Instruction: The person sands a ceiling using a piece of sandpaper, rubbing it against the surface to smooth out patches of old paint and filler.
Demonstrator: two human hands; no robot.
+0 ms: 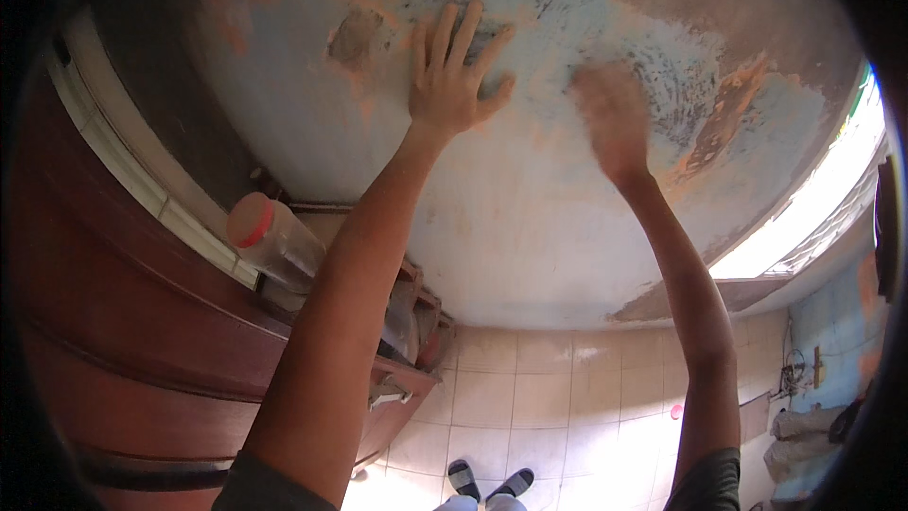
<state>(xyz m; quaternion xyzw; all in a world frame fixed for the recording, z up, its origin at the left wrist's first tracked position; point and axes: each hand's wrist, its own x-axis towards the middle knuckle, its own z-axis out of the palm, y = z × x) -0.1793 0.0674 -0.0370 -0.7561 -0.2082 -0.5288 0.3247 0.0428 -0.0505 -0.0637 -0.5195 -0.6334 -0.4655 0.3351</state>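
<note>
A wall [525,227] with worn, patchy blue, orange and brown paint stands before me. My left hand [454,74] lies against it with fingers spread, holding nothing, beside a chipped brown patch [356,35]. My right hand [611,110] is at the wall further right, just left of dark scuff marks [674,89]; it is motion-blurred, its fingers look bent, and whether it holds something cannot be made out. A long bare orange-brown patch [723,121] lies to its right.
A dark red wooden cabinet [142,341] and a clear plastic jar with a red-rimmed lid [280,245] are at left. Bright window light [801,206] enters at right. Rolled items [805,422] lie lower right. My sandalled feet [464,477] stand on the tiled floor [543,390].
</note>
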